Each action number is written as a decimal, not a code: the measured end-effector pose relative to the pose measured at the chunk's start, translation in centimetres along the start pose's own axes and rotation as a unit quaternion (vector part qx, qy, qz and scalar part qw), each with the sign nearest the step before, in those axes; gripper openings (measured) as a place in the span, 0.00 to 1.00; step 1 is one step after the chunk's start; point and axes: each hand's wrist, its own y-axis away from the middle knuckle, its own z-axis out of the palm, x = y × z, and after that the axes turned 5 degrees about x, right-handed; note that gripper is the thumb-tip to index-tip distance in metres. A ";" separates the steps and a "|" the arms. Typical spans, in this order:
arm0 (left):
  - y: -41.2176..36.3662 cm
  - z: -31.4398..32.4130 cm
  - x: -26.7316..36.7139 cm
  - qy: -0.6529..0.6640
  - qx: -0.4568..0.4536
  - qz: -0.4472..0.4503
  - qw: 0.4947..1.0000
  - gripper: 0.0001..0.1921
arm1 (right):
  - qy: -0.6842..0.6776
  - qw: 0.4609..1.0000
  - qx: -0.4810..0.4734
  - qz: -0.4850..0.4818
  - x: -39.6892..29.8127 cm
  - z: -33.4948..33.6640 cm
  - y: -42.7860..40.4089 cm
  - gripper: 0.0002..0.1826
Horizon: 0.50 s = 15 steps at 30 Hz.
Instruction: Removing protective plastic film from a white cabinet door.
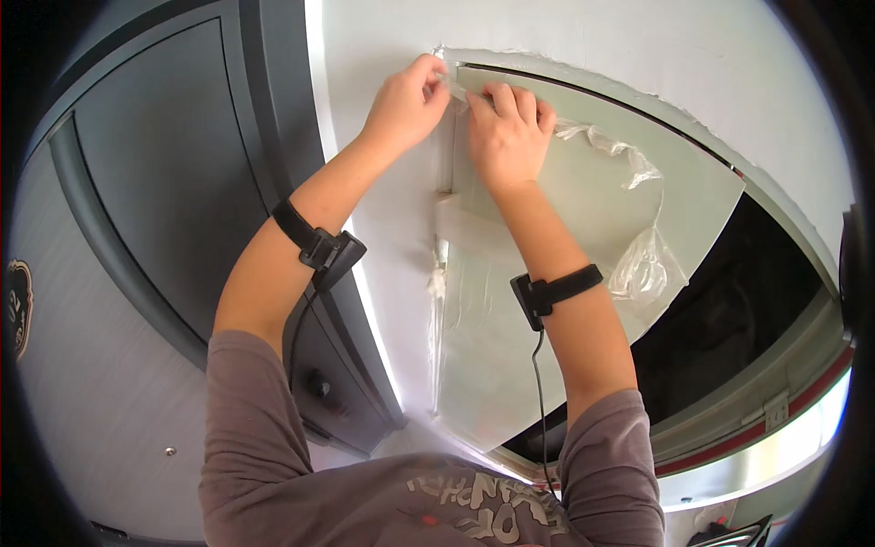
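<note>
A strip of transparent plastic film [456, 90] stretches between my two hands at the upper left corner of a pale green panel [540, 328]. My left hand [412, 102] pinches one end, beside the white wall edge. With curled fingers, my right hand [511, 137] grips the other end against the panel's face; its fingertips are partly hidden. Crumpled film [615, 147] trails to the right of this hand. Lower down, a larger bunch of loose film [642, 270] clings near the panel's right edge. Both forearms carry black strapped devices with cables.
A dark grey door [164, 130] in a frame stands on the left. Rough-edged white wall [581, 31] surrounds the panel's opening. Behind the panel's right side is a dark opening [718, 287], bordered below by a frame with a red strip [745, 437].
</note>
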 end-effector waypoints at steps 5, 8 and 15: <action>-0.1 -0.4 -0.4 -0.115 -0.024 0.242 0.963 0.07 | -0.029 1.000 -0.002 -0.004 0.2 -0.2 0.1 0.08; -0.3 -0.4 -0.8 -0.120 -0.016 0.231 0.965 0.05 | -0.023 1.000 -0.017 -0.007 0.3 -0.5 -0.1 0.08; 3.6 0.3 -1.6 -0.081 -0.010 0.201 0.976 0.05 | -0.105 0.992 -0.065 -0.039 1.1 -1.5 0.8 0.07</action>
